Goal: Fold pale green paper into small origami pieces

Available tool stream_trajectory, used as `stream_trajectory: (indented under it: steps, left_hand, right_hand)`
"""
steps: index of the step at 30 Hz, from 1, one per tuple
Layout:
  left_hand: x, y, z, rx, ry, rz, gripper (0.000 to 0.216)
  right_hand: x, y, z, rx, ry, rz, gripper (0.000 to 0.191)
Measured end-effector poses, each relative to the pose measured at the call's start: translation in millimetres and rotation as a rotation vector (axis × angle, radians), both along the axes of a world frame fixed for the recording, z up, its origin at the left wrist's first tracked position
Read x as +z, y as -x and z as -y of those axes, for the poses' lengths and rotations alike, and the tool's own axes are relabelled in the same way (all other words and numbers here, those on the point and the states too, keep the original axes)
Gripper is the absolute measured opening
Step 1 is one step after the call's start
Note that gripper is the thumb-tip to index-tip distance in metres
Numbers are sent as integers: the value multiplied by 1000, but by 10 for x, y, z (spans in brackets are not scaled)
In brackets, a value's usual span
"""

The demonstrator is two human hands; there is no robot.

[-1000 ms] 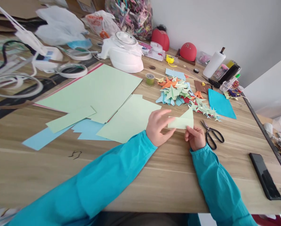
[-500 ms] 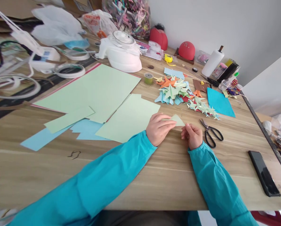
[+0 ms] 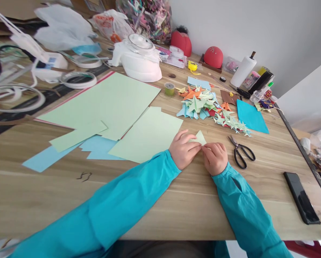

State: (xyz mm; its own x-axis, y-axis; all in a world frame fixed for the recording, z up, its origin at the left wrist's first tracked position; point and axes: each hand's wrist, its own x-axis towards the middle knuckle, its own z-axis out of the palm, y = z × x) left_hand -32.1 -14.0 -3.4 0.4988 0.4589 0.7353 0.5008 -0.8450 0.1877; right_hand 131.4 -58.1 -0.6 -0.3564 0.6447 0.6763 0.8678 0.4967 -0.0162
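Note:
A small folded piece of light green paper (image 3: 199,137) lies on the wooden table (image 3: 176,200), mostly covered by both hands. My left hand (image 3: 183,149) presses on its left side with fingers curled and pinching. My right hand (image 3: 215,157) meets it from the right, fingers closed on the paper's edge. Both arms wear teal sleeves. Only a small triangular tip of the paper shows above the fingers.
Large light green sheets (image 3: 114,104) and blue scraps (image 3: 95,148) lie to the left. A heap of folded paper shapes (image 3: 203,104) and a teal sheet (image 3: 250,116) sit beyond. Black scissors (image 3: 241,154) lie to the right, a phone (image 3: 300,197) further right. Clutter lines the back.
The paper went from a raised, wider strip to a smaller folded piece flat on the table. My right hand has moved left to meet my left hand.

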Motion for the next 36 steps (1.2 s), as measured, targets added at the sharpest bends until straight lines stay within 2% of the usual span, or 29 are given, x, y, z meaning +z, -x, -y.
stream_trajectory:
  steps: [5,8,16,23,29,36]
  left_hand:
    - [32,-10,19,-5,-87,49,24]
    - [45,-4,20,-6,-81,65,23]
    - [26,28,-19,56,-29,25,25]
    - [49,70,-47,57,-57,126,19]
    - [48,30,-18,-12,-61,68,18]
    - [4,-20,-12,5,-198,-30,18]
  right_hand:
    - [36,17,12,20,-25,15,15]
    - [53,1,12,17,-23,-24,13]
    - [0,-122,-52,-73,-6,-154,12]
    - [-34,-199,-76,-203,-51,-303,14]
    - [10,-19,2,-36,53,-186,19]
    - [13,-22,-21,1,-56,-80,12]
